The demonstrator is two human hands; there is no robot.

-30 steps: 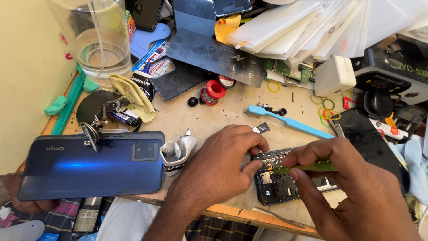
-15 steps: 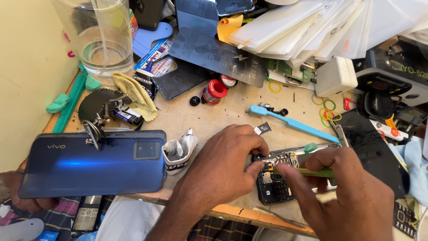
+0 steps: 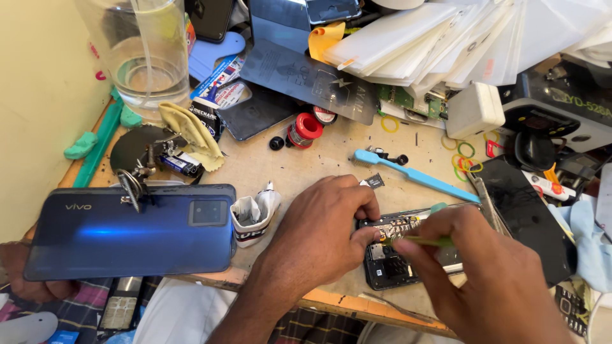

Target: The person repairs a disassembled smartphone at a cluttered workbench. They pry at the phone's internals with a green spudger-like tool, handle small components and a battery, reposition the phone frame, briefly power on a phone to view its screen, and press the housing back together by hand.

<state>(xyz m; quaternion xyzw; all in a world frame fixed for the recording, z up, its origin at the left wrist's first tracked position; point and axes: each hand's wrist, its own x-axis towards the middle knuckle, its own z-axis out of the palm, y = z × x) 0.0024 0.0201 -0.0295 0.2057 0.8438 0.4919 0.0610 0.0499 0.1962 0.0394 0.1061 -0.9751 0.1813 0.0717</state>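
Note:
An opened phone [image 3: 389, 264] with its circuit board showing lies on the wooden workbench [image 3: 287, 172] near the front edge. My left hand [image 3: 319, 239] rests over its left end, fingers pressing the board's upper corner. Gripping a thin green tool [image 3: 421, 241], my right hand [image 3: 484, 274] covers the phone's right half, and the tool's tip touches the board by my left fingertips. A small black chip [image 3: 373, 181] lies just beyond my left hand.
A blue phone back cover [image 3: 131, 239] lies at the left, a crumpled tube [image 3: 254, 216] beside it. A light blue pry tool [image 3: 414, 175], a red solder spool [image 3: 305, 129], a glass jar [image 3: 143, 54], a black screen [image 3: 519, 213] and stacked white packets [image 3: 459, 38] crowd the bench.
My right hand has slid left with the green tool, bringing its tip onto the board near my left fingers. My left hand stays on the phone.

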